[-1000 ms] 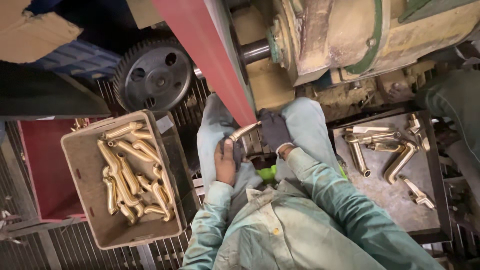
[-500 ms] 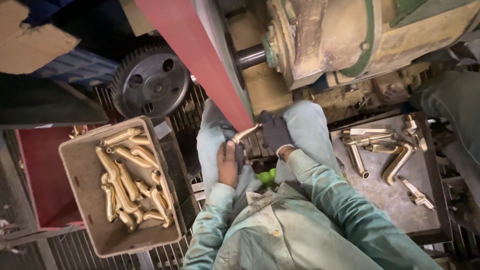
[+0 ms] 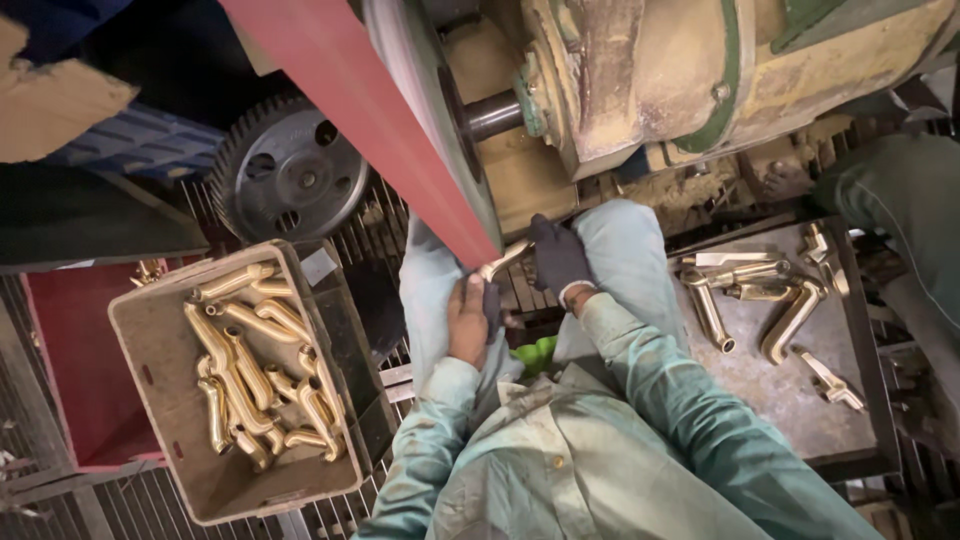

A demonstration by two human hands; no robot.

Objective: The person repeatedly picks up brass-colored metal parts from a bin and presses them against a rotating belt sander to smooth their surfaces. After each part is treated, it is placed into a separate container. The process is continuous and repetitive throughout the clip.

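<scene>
A curved brass tube piece (image 3: 503, 261) is pressed against the red sanding belt (image 3: 370, 110) where it wraps the contact wheel (image 3: 432, 100). My left hand (image 3: 468, 320), bare, grips the tube's near end through a dark cloth. In a black glove, my right hand (image 3: 560, 256) grips the far end. Both hands rest above my knees in pale blue trousers.
A grey crate (image 3: 150, 400) of several brass tube pieces sits at the left, beside a red bin (image 3: 70, 350). A metal tray (image 3: 790, 400) at the right holds several more brass pieces. A toothed gear wheel (image 3: 292, 180) lies behind the crate. Another person's green sleeve (image 3: 900, 200) shows at the far right.
The view has shifted slightly. The brass piece has been turned a little against the belt, and both hands keep their grip on it.
</scene>
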